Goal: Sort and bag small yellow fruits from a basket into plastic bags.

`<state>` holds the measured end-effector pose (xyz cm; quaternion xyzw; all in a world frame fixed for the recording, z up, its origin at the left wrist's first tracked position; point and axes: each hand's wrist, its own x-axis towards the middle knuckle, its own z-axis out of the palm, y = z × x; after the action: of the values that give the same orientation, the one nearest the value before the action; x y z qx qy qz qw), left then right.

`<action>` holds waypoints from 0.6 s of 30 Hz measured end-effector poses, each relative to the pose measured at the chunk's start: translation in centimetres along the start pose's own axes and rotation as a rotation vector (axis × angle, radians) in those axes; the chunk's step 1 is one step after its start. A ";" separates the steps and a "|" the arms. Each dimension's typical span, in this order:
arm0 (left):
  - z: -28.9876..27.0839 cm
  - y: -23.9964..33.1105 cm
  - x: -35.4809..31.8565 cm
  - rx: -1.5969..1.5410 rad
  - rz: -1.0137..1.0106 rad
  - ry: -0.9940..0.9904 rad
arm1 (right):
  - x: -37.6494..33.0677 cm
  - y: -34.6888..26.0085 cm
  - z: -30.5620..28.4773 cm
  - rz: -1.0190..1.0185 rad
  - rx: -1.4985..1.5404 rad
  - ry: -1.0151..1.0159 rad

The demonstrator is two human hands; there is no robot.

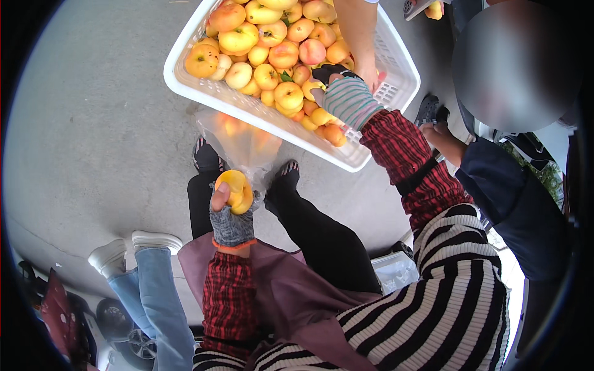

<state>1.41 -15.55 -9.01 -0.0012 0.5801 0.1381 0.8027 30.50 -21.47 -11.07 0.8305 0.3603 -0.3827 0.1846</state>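
- The grey concrete floor (105,154) spreads under everything, its far edges lost in the dark rim of the view.
- A white plastic crate (213,94) stands in front of the worker, its far end cut off by the top edge; an upper stretch of its right side is covered by an arm.
- Yellow-and-pink peaches (283,54) fill it in a heap, the lower layers hidden.
- A purple apron (272,281) covers part of the worker's lap.
- A clear plastic bag (241,145) hangs between the crate and the left hand; I can't make out its mouth, and orange shapes show blurrily through it.
- Another person's forearm (357,31) comes in from the top, cut off there, its hand close beside the worker's right.
- The right hand (349,98), in a striped glove with dark finger ends, reaches into the crate among the peaches. Its fingertips are partly hidden, so I can't tell whether they are apart or gripping.
- The left hand (234,226), in a grey fingerless glove, is clamped on a yellow rounded object (238,188): thumb on its left side, other fingers hidden behind. Fruit or roll, I can't say.
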 end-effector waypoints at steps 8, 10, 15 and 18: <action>-0.3 1.7 0.0 -0.050 0.071 -0.029 | 3.3 -3.3 4.8 -0.577 0.015 0.187; -0.5 2.8 0.0 -0.072 0.076 -0.012 | 3.6 -3.0 7.0 -0.462 0.078 0.160; -0.7 2.9 -0.3 -0.119 0.078 0.005 | 1.0 0.6 5.3 -0.522 -0.281 0.099; -0.4 3.2 -0.2 -0.125 0.094 0.025 | 0.8 0.9 2.8 -0.331 -0.480 -0.174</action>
<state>0.30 -12.61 -8.48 -0.0261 0.5797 0.2115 0.7865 30.15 -23.37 -13.41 0.6573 0.5538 -0.3811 0.3407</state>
